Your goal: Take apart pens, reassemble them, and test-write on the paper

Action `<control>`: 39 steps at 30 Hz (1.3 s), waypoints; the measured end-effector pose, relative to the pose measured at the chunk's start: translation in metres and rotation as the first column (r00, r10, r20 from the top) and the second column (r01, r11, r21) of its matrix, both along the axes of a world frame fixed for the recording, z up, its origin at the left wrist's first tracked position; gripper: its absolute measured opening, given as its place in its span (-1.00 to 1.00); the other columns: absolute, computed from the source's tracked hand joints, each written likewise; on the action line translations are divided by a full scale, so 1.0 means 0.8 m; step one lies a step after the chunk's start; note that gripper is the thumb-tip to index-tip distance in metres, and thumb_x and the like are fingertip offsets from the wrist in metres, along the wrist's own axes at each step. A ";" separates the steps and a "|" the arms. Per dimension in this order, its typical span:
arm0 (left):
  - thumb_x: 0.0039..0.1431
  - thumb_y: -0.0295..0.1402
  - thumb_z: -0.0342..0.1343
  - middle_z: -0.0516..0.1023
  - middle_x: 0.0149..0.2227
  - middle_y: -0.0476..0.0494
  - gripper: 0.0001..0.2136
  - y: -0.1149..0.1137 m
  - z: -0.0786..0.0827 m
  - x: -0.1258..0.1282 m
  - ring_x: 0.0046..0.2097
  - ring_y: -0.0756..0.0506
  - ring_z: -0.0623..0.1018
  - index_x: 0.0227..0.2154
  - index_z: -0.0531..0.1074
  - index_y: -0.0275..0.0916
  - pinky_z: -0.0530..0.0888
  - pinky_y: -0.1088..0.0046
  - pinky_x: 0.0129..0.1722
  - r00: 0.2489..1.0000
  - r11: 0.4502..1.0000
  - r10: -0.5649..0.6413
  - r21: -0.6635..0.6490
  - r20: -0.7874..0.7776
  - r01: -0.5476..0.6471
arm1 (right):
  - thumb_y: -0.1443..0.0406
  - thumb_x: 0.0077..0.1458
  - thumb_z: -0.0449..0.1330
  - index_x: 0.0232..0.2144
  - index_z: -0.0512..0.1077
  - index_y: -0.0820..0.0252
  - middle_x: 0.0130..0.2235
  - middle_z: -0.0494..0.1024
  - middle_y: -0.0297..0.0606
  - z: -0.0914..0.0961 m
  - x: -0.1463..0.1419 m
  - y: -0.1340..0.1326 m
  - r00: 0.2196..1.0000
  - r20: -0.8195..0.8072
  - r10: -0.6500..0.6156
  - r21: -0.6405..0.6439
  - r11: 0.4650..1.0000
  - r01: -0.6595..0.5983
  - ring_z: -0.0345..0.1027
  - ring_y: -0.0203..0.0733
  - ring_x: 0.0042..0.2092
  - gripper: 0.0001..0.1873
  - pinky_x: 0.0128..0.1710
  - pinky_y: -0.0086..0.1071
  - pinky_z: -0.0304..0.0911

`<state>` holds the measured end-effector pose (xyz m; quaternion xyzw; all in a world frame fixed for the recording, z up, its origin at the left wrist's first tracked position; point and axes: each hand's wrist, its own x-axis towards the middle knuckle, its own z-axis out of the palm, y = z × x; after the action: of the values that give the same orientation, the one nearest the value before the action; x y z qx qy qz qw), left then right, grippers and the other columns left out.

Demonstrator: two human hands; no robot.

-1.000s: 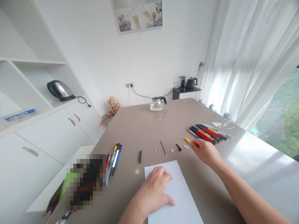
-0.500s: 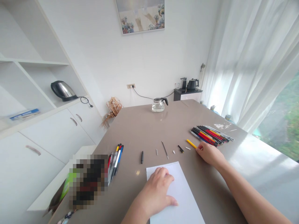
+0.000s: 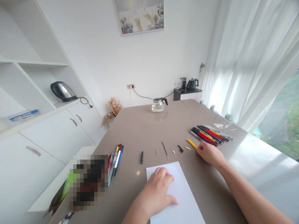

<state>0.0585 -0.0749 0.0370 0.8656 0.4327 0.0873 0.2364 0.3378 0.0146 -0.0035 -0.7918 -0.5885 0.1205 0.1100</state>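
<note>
Presently, right hand (image 3: 209, 153): fingers curled; cannot tell whether they grip.
Yellow tube (image 3: 192, 143): ahead-left of those fingers, its near end at them.
Left hand (image 3: 158, 188): fingers spread on white paper (image 3: 184, 199).

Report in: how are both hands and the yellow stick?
Left hand resting on white paper. Right hand at near end of yellow stick, grip unclear. Small white piece, black piece left of yellow stick.

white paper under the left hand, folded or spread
Spread, as far as it shows: the white paper lies flat beneath the left hand.
</note>
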 end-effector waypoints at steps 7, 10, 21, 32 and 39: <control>-0.25 -0.13 0.20 0.24 -0.17 -0.06 -0.57 -0.001 -0.003 0.000 -0.08 -0.10 0.22 -0.26 0.31 -0.17 0.19 0.44 -0.08 1.000 1.000 0.001 0.010 0.017 -0.001 | 0.16 -0.16 0.04 -0.55 0.36 0.16 -0.44 0.44 -0.19 0.006 -0.003 -0.002 1.000 0.011 0.004 -0.099 0.995 -0.003 0.31 -0.13 -0.43 -0.79 -0.54 -0.41 0.08; -0.26 -0.15 0.21 0.25 -0.17 -0.06 -0.57 0.000 -0.004 0.001 -0.09 -0.10 0.23 -0.26 0.31 -0.17 0.19 0.43 -0.08 1.000 1.000 0.003 0.013 0.023 -0.003 | 0.16 -0.16 0.04 -0.55 0.36 0.17 -0.44 0.43 -0.18 0.006 -0.004 -0.002 1.000 0.009 0.013 -0.109 0.994 -0.012 0.31 -0.13 -0.43 -0.78 -0.54 -0.40 0.07; -0.26 -0.18 0.23 0.26 -0.19 -0.07 -0.59 0.000 -0.001 0.002 -0.10 -0.12 0.24 -0.29 0.31 -0.18 0.22 0.41 -0.10 0.999 1.000 0.008 0.019 0.037 -0.009 | 0.16 -0.18 0.04 -0.65 0.33 0.16 -0.53 0.41 -0.18 -0.005 0.005 0.001 1.000 -0.009 0.013 -0.059 0.998 -0.013 0.27 -0.17 -0.53 -0.78 -0.61 -0.41 0.02; -0.25 -0.21 0.22 0.27 -0.19 -0.09 -0.61 -0.001 0.004 0.003 -0.10 -0.13 0.25 -0.29 0.33 -0.19 0.22 0.38 -0.09 0.999 1.000 0.017 0.009 0.035 -0.017 | 0.22 -0.13 0.02 -0.58 0.30 0.16 -0.60 0.38 -0.36 0.026 -0.031 -0.015 0.973 -0.132 0.189 0.475 0.874 -0.105 0.18 -0.34 -0.57 -0.85 -0.58 -0.50 0.04; -0.23 -0.19 0.21 0.27 -0.18 -0.11 -0.60 -0.002 0.004 0.003 -0.09 -0.14 0.25 -0.26 0.33 -0.19 0.23 0.36 -0.08 0.999 1.000 0.013 0.017 0.031 -0.013 | 0.24 -0.09 0.04 -0.53 0.29 0.18 -0.58 0.37 -0.37 0.032 -0.065 -0.036 0.921 -0.233 0.311 0.581 0.804 -0.124 0.17 -0.37 -0.55 -0.88 -0.54 -0.52 0.08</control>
<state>0.0610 -0.0767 0.0400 0.8633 0.4338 0.1060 0.2352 0.2855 -0.0142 0.0222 -0.6215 -0.6603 0.0817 0.4136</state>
